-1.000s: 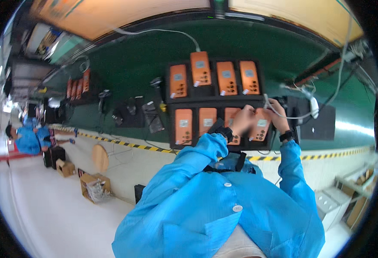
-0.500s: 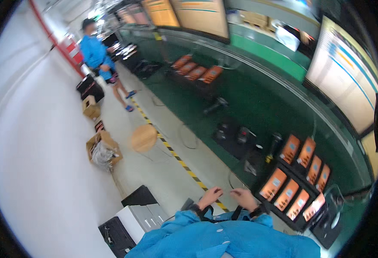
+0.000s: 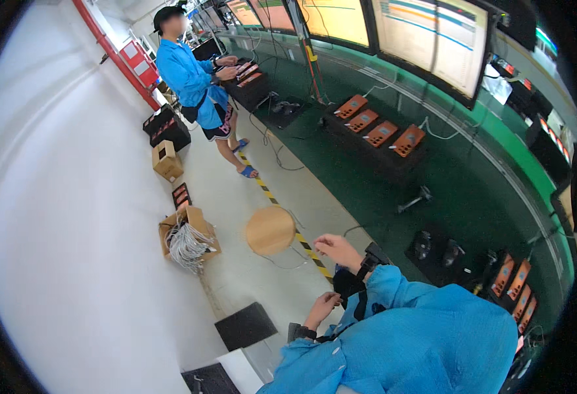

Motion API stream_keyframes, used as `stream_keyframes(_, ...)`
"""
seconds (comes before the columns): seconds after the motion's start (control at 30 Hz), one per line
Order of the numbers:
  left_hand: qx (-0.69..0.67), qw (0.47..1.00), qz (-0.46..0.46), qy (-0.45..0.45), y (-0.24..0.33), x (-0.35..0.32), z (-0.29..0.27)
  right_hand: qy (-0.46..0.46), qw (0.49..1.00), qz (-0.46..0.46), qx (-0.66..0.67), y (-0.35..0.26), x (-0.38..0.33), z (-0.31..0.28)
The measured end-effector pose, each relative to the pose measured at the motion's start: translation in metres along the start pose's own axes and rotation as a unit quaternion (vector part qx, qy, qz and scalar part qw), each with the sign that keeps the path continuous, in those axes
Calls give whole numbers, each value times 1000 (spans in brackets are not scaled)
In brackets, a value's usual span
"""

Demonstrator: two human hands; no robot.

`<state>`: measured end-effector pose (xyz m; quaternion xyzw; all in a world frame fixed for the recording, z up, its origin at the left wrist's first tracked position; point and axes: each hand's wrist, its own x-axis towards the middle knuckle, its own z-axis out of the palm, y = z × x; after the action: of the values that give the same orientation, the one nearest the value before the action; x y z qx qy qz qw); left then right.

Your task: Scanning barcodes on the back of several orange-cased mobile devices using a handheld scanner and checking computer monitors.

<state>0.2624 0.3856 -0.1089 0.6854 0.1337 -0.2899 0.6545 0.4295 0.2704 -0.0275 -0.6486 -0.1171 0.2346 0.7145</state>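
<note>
The person in the blue coat is turning away from the green bench (image 3: 472, 190) here, both hands hanging free in front of the body. The right hand (image 3: 336, 250) is floating above the floor, fingers loosely curled and gripping nothing, a black strap sitting on the wrist behind it. The left hand (image 3: 322, 306) is hovering lower and closer to the body, fingers half bent, empty as well. Nearest to the right hand, a round wooden stool (image 3: 270, 230) is standing on the pale floor, just beside the yellow-and-black floor tape (image 3: 308, 251), and neither hand is touching it. Left of the stool, an open cardboard box (image 3: 189, 238) is brimming with white cables. Below the left hand, a flat black mat (image 3: 245, 326) is lying on the floor. Off to the right, orange devices (image 3: 513, 282) are lying in rows on the bench, well apart from both hands, with another set of orange devices (image 3: 380, 126) further along. Up the aisle, a co-worker (image 3: 193, 82) in a blue coat is standing at the bench, hands on more of the same. Large screens (image 3: 433, 39) are glowing above the bench.
</note>
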Motion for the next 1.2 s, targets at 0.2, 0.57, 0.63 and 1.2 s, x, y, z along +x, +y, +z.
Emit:
stream_keyframes(0.2, -65, 976, -11, 210, 45, 46, -122, 32, 990, 69, -119, 40, 83, -54)
stream_keyframes(0.57, 181, 983, 17, 7, 223, 277, -169, 589, 792, 60, -146, 25, 118, -213)
stream_keyframes(0.63, 196, 964, 157, 87, 217, 375, -187, 643, 742, 80, -170, 23, 123, -232)
stream_keyframes(1.2, 92, 961, 259, -18, 420, 641, -174, 800, 513, 177, -257, 18, 161, -284)
